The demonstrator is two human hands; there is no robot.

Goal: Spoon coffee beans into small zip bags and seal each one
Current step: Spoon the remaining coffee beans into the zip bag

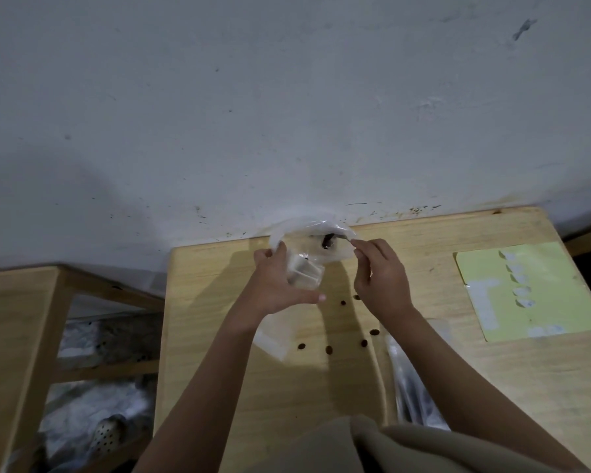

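Both arms outstretched: left hand (pixel 276 284) grips small zip bags (pixel 304 273), right hand (pixel 380 276) fingers pinch spoon (pixel 335 239)

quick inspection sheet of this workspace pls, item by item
surface: light wooden table, against a grey wall
job's things: clear plastic bag at the far edge, a dark spoon in its mouth; small clear zip bag
clutter: loose brown coffee beans; yellow sheet; clear packet
grippers: left hand holds the small zip bag; right hand pinches the spoon's handle
cables: nothing seen
surroundings: wooden shelf to the left
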